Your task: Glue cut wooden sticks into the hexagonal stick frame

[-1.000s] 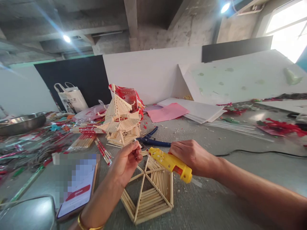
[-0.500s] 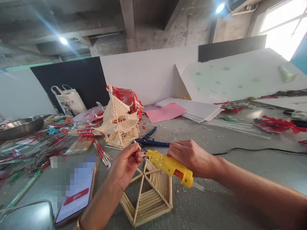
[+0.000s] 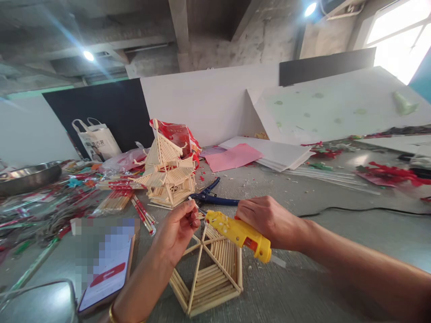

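Observation:
My right hand is wrapped round a yellow hot glue gun, a clear glue stick poking from its rear. Its nozzle points left, close to my left hand. Between the thumb and fingers of that hand is a short wooden stick, mostly hidden. Below both hands lies a hexagonal frame of wooden sticks, divided by spokes, with some sections filled by parallel sticks. Just beyond the hands rest blue-handled cutters. A small stick-built pagoda stands behind them to the left.
At lower left lies a phone, with a metal bowl farther back. Bundled sticks and plastic wrappers clutter the left side. Pink paper and white boards lie behind. A black cord runs off to the right.
Hardly anything differs: both hands, the glue gun and the stick keep the same places. The view has shifted very slightly.

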The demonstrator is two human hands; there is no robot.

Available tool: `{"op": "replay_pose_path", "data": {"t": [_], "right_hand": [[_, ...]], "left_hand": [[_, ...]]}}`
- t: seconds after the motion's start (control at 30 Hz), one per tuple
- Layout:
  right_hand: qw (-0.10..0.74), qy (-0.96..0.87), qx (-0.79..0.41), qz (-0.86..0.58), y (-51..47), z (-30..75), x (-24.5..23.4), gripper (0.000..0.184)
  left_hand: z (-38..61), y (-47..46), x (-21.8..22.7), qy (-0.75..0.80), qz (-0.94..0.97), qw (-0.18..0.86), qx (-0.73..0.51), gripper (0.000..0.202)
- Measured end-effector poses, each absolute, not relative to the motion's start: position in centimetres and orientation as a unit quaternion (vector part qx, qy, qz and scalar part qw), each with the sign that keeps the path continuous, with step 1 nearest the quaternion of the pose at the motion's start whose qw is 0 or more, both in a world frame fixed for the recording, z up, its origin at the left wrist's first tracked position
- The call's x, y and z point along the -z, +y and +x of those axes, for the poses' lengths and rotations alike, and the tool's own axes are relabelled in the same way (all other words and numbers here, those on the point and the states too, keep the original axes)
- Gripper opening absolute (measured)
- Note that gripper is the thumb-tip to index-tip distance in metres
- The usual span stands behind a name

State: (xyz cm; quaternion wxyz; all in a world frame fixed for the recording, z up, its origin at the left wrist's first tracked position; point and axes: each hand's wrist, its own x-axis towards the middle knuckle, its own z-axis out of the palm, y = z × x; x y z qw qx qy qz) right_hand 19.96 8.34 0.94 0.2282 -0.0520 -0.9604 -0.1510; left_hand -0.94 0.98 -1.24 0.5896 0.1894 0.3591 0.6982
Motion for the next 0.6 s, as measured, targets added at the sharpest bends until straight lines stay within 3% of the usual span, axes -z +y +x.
{"op": "replay_pose_path", "data": {"t": [0.27,0.43,0.6], "right_hand": [[0.197,-0.956,0.165,-0.144,10.9,20.6,-0.9,0.014],[0.095,-0.922,0.15,-0.344,14.6,21.9,-1.0,0.007],[0.032,-0.91,0.145,-0.387,17.2,22.9,0.1,0.015]], "left_hand": [[-1.4,0.6,0.8,0.386,0.284,0.567,-0.67,0.016],[-1.8,-0.5,0.2,0.549,0.515,0.434,-0.495,0.014],[-2.4,-0.9,0.4,0.598,0.645,0.366,-0.304,0.018]]}}
